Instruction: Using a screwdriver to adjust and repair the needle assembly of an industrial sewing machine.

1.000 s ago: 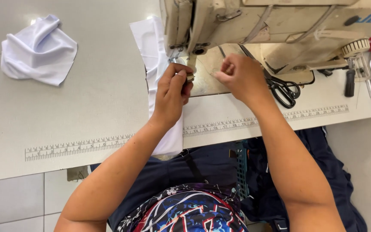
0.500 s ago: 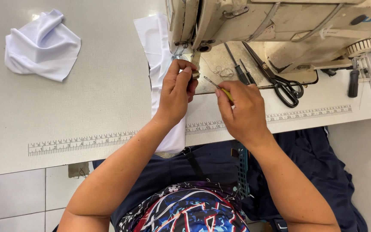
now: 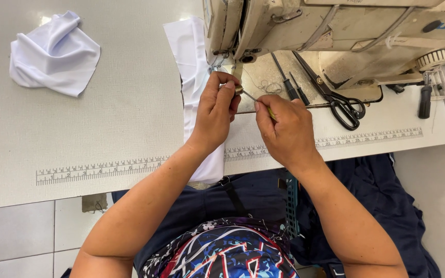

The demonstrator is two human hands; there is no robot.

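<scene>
Left hand pinching a small metal part under the machine head, near the table's far edge; right hand closed on a thin tool. Risk: tool slipping, part dropping.

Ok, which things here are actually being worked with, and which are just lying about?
In use:
left hand pinching a small metal part
right hand holding a thin screwdriver
sewing machine

Lying about:
crumpled white cloth
black scissors
two spare screwdrivers
white fabric strip
</scene>
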